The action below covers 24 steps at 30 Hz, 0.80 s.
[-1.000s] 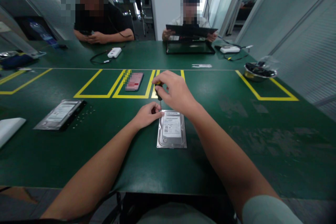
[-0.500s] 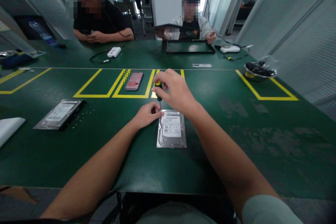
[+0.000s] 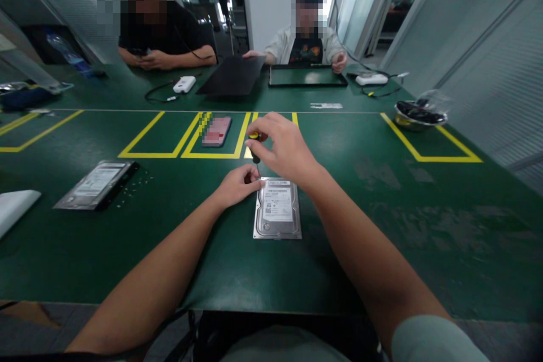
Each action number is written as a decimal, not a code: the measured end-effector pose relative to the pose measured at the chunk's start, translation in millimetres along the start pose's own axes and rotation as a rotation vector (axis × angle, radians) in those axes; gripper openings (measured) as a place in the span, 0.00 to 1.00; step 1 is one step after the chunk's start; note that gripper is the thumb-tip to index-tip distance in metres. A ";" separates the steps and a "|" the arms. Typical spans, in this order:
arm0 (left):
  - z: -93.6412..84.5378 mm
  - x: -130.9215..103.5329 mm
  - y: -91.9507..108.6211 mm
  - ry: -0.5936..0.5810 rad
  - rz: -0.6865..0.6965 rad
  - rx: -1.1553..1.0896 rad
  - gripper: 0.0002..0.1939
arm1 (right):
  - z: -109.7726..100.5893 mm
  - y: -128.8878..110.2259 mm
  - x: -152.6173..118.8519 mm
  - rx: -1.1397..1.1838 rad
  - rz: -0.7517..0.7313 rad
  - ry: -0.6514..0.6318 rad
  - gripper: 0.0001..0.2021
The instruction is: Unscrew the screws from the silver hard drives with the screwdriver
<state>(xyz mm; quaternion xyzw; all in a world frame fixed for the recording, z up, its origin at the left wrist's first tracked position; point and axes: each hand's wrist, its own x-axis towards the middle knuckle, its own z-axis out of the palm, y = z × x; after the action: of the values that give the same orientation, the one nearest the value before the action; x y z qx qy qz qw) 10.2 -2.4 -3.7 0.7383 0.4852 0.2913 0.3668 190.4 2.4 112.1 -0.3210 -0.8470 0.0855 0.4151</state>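
Note:
A silver hard drive [image 3: 278, 209] with a white label lies flat on the green table [image 3: 237, 271] in front of me. My right hand [image 3: 282, 144] grips a black and yellow screwdriver [image 3: 255, 150] above the drive's far left corner, its shaft pointing down at that corner. Close beside the tip, my left hand [image 3: 240, 184] has thumb and fingers pinched together at the same corner; whether something small is between them is hidden. Farther left lies a second hard drive [image 3: 95, 184], with several tiny screws [image 3: 127, 195] scattered at its right.
A phone [image 3: 216, 131] lies within yellow tape beyond my hands. At the right stands a bowl of dark items [image 3: 421, 115]. Across the table, one person holds a dark panel [image 3: 233, 75] beside a black frame [image 3: 307, 85]; another person sits at left. A white object [image 3: 17, 206] is at the left edge.
The screwdriver's handle has tilted slightly to the left, with both hands nearly in place. Across the table, the dark panel has swung left and down toward the tabletop.

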 end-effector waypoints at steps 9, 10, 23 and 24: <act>-0.4 0.3 0.4 -0.005 -0.023 0.000 0.16 | -1.5 -0.1 0.8 -0.003 -0.014 -0.017 0.05; -0.4 0.4 0.2 -0.003 -0.024 0.002 0.16 | -1.6 -0.2 0.8 -0.012 -0.011 -0.011 0.05; -0.7 1.0 -1.1 0.000 -0.021 0.035 0.16 | -0.2 0.7 0.4 -0.003 -0.032 -0.021 0.07; -0.7 1.1 -1.0 0.001 -0.019 0.035 0.16 | -0.5 0.4 0.4 -0.005 -0.033 -0.019 0.07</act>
<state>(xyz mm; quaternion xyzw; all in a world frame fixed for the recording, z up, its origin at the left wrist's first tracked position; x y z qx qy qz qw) 9.5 -0.9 -4.1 0.7398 0.4974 0.2796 0.3564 190.8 2.9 112.5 -0.3071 -0.8562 0.0798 0.4078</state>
